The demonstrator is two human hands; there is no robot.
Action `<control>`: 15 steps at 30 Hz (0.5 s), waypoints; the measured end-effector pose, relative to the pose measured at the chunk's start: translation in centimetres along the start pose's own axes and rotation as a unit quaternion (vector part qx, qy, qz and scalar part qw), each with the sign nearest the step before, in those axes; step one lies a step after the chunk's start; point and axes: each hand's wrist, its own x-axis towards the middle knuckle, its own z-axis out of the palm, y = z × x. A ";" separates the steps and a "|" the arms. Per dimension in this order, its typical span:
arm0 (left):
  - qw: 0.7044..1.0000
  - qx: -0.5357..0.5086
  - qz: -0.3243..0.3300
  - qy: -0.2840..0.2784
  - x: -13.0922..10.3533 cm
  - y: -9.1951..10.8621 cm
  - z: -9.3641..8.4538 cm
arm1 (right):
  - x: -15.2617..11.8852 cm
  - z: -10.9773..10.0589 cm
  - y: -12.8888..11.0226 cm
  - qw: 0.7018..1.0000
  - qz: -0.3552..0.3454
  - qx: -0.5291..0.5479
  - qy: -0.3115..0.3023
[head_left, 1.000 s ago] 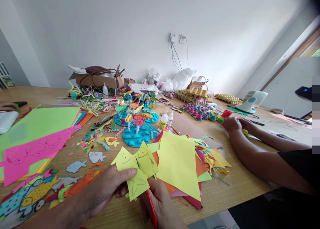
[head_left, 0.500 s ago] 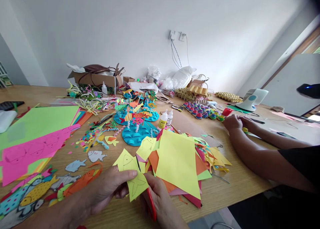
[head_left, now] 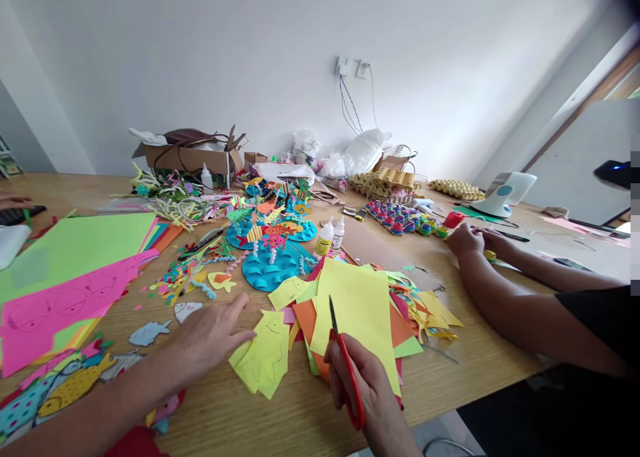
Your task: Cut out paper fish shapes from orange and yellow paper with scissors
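My left hand (head_left: 213, 334) hovers over the wooden table with its fingers apart and nothing in them. Its thumb is beside the yellow paper piece (head_left: 265, 357), which lies flat and bears a pencilled fish outline. Another yellow cut piece (head_left: 289, 293) with a drawing lies just behind it. In my right hand (head_left: 367, 387) is a pair of red-handled scissors (head_left: 356, 394), blades pointing up and away, over a stack topped by a plain yellow sheet (head_left: 353, 317). Grey-white paper fish (head_left: 149, 333) lie near my left wrist.
Blue egg-carton bases (head_left: 265, 270) with paper fish on twisted stems stand mid-table, beside glue bottles (head_left: 325, 237). Pink and green sheets (head_left: 75, 297) lie left. At right, another person's hands (head_left: 467, 240) work near painted egg cartons (head_left: 400, 220). A hand (head_left: 15, 202) shows at the far left edge.
My left hand has let go of the yellow fish-drawn paper, now on the table, and moved up and left. My right hand has carried the scissors right, off the paper. A hand has appeared far left.
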 end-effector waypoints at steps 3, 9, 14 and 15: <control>0.994 0.098 0.055 0.013 0.5 0.0 -0.9 | -0.4 -0.2 0.9 0.994 -0.056 -0.094 0.022; 0.987 0.094 0.133 0.020 3.4 1.7 -0.5 | -0.8 1.8 3.0 0.955 -0.175 -0.241 -0.004; 0.980 0.115 0.160 0.025 7.3 3.1 1.4 | -0.7 2.3 3.7 0.955 -0.184 -0.233 -0.002; 0.979 0.121 0.162 0.026 7.9 3.3 1.8 | -0.7 2.2 3.8 0.958 -0.178 -0.224 0.000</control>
